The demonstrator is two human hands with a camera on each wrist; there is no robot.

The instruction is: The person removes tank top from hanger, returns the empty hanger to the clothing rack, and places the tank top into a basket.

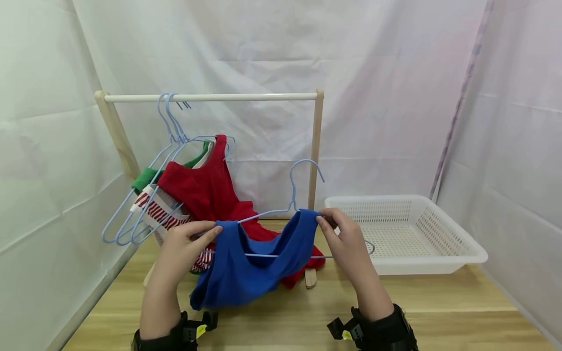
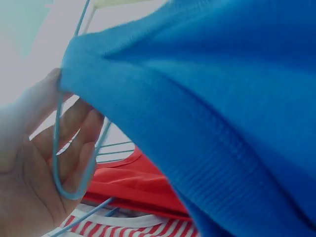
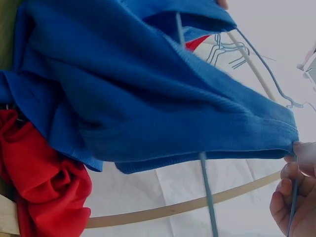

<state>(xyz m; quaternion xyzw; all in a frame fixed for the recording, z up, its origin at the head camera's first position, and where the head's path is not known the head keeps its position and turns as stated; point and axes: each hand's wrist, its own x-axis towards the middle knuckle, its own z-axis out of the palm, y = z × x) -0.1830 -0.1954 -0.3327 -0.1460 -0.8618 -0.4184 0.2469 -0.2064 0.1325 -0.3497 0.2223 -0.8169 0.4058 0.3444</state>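
Note:
A blue sleeveless top [image 1: 256,280] hangs on a light-blue hanger [image 1: 292,187] in front of the rack, its hook pointing up. At the left shoulder strap, my left hand [image 1: 175,251] pinches the cloth between thumb and fingers. The hanger's looped end passes before that palm in the left wrist view. My right hand [image 1: 347,239] pinches the other strap, and the hanger's right end sticks out beyond it. In the right wrist view the right fingertips [image 3: 296,148] grip the strap's edge together with the hanger wire.
Behind stands a rack with a white bar [image 1: 246,97] and wooden posts. On its left side hang several blue hangers [image 1: 164,146], a red top [image 1: 199,190], a red-striped garment [image 1: 158,209] and a green one [image 1: 145,179]. A white plastic basket [image 1: 432,263] sits at right.

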